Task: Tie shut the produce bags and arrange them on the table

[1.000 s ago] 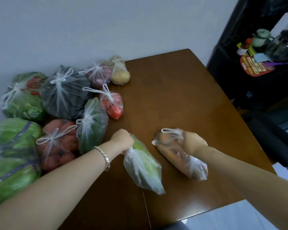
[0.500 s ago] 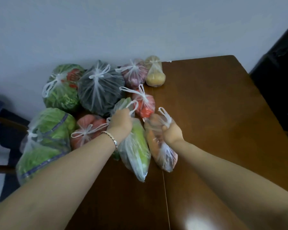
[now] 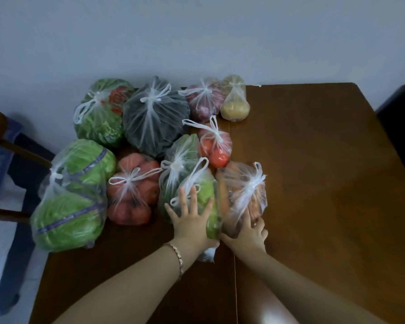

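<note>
Brown wood table (image 3: 313, 183) underneath, seam running down its middle. Nearest, two bare forearms reaching in from the bottom edge, a bracelet (image 3: 177, 256) on the left wrist. Left hand (image 3: 192, 218) flat and open, fingers spread, palm pressed on the green bag (image 3: 208, 195) and not gripping it. Right hand (image 3: 248, 232) cupped against the near end of the carrot bag (image 3: 243, 192), fingers open against the plastic. Both bags knotted shut, lying side by side and touching, at the near right edge of the cluster. Just left, a tied bag of dark greens (image 3: 175, 160), then a red bag (image 3: 131, 195), then a big cabbage bag (image 3: 73, 195) overhanging the table's left edge. Behind the carrots, a small tomato bag (image 3: 216, 146). Farthest, against the grey wall (image 3: 197, 31): leafy bag (image 3: 101, 113), dark bag (image 3: 153, 115), purple bag (image 3: 204, 99), potato bag (image 3: 235, 101), all knotted. Right half of table bare. Chair (image 3: 0, 141) at far left.
</note>
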`<state>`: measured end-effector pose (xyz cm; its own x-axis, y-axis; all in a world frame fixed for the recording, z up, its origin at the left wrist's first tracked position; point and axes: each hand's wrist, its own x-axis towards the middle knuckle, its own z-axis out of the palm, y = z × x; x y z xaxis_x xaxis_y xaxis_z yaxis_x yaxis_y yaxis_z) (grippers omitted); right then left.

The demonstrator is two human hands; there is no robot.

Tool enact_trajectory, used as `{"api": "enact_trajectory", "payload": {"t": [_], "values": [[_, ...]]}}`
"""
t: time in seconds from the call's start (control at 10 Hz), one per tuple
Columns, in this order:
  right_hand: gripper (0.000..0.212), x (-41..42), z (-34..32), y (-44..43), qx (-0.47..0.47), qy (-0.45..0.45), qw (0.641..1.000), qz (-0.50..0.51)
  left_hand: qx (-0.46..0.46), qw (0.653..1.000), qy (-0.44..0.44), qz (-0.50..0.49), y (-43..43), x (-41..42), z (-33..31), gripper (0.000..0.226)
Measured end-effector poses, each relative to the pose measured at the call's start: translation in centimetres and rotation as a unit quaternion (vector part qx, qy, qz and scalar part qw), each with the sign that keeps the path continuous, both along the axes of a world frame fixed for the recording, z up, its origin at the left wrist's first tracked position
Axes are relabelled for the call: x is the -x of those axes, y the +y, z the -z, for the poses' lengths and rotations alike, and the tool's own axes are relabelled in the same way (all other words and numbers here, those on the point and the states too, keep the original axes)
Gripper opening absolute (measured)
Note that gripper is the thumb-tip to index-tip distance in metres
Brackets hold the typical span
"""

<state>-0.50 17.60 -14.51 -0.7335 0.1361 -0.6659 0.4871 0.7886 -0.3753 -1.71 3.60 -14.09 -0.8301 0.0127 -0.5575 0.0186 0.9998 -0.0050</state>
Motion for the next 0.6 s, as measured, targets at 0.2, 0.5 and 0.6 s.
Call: {"api": "enact_trajectory", "payload": {"t": [0.2, 0.5, 0.6], "values": [[0.104, 0.6, 1.1, -2.2, 0.017, -0.002, 0.999, 0.045, -0.023, 1.000, 0.001, 0.022, -1.1, 1.1, 0.1, 0.099], [0.083, 2.1, -2.7, -0.1, -0.074, -0.072, 0.988, -0.111, -0.019, 0.997, -0.069, 0.041, -2.0, 3.2, -3.3, 0.088], [0.057, 2.7, -5.1, 0.3, -0.089, -0.057, 0.980, -0.168, -0.006, 0.998, -0.041, 0.037, -1.0, 5.0, -6.1, 0.054]]}}
